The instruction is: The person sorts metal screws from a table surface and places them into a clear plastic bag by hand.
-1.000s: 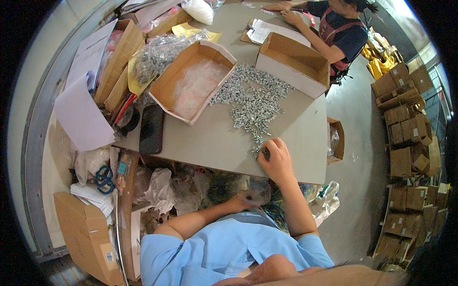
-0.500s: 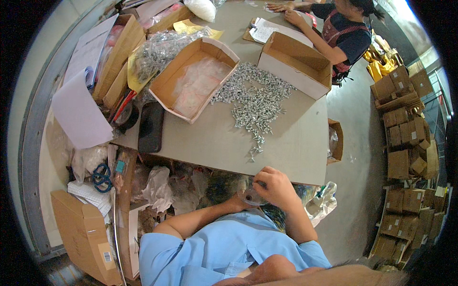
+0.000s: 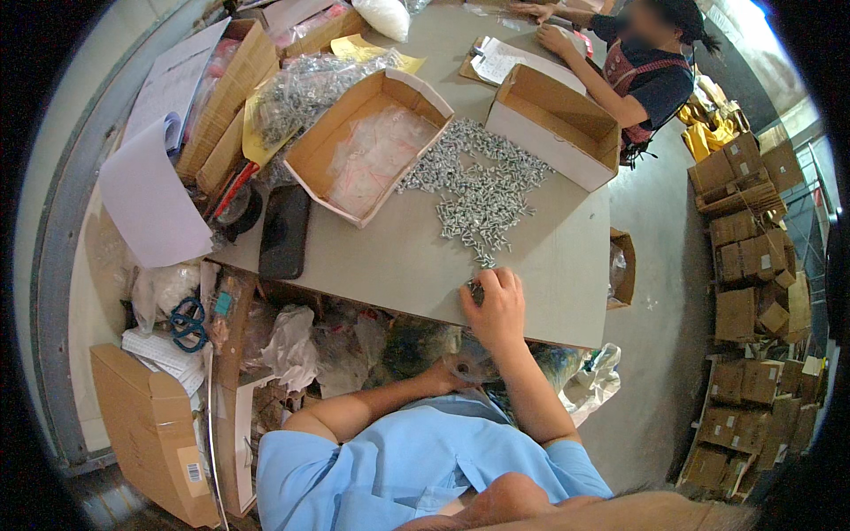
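A loose pile of small silvery screws [image 3: 482, 212] spreads over the grey table [image 3: 381, 265], narrowing toward the front edge. At that narrow end my right hand [image 3: 498, 310] rests on the tabletop, its fingers curled down around a few screws. My left hand [image 3: 443, 375] is low in front of my body, below the table edge. It grips a clear plastic bag [image 3: 476, 365], and its fingers are partly hidden by the bag. Behind the pile on the left lies an open cardboard tray [image 3: 305, 150] with flat clear bags [image 3: 376, 150] inside.
A white-sided box [image 3: 549, 142] stands right of the pile. A black phone [image 3: 283, 232] lies left, near filled bags [image 3: 310, 93] and papers [image 3: 150, 203]. Across the table a co-worker's hand [image 3: 553, 40] is beside a clipboard [image 3: 522, 66]. Cardboard cartons [image 3: 753, 257] are stacked at right.
My right hand has moved from the bag, forward and up onto the table, to the near end of the screws. My left hand stays low with the bag.
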The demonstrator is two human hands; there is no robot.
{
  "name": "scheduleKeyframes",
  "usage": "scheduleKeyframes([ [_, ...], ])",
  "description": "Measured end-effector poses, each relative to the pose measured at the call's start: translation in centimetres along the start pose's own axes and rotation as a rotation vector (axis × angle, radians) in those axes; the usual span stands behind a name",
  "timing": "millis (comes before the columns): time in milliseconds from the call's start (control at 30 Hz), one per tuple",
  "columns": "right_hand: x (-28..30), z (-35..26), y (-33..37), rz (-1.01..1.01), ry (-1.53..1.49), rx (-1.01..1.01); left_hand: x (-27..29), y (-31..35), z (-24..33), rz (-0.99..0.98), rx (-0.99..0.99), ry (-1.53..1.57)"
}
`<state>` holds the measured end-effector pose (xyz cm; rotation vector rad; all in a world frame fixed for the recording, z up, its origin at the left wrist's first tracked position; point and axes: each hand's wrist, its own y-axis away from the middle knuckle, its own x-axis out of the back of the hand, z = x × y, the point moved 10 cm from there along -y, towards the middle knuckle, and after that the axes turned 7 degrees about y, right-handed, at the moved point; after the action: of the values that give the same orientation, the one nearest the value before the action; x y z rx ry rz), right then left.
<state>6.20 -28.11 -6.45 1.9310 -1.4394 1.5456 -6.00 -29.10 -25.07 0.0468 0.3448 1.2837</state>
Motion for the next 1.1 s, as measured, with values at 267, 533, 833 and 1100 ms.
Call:
scheduleKeyframes([
  [267,-0.2,-0.5,2.9,-0.291,-0.075,0.086,0.2,-0.2,-1.2,0.042,-0.057,0.101],
  [533,2.1,2.8,-1.2,-0.136,-0.204,-0.077,0.4,0.3,1.3,0.041,0.023,-0.136],
  [833,0.6,3.5,-1.9,-0.051,-0.164,-0.056,0.5,0.4,0.9,0.044,0.001,-0.182],
  [1100,1.3,3.9,-2.6,-0.017,-0.11,0.013,0.5,0.2,-1.2,-0.016,0.136,-0.202],
])
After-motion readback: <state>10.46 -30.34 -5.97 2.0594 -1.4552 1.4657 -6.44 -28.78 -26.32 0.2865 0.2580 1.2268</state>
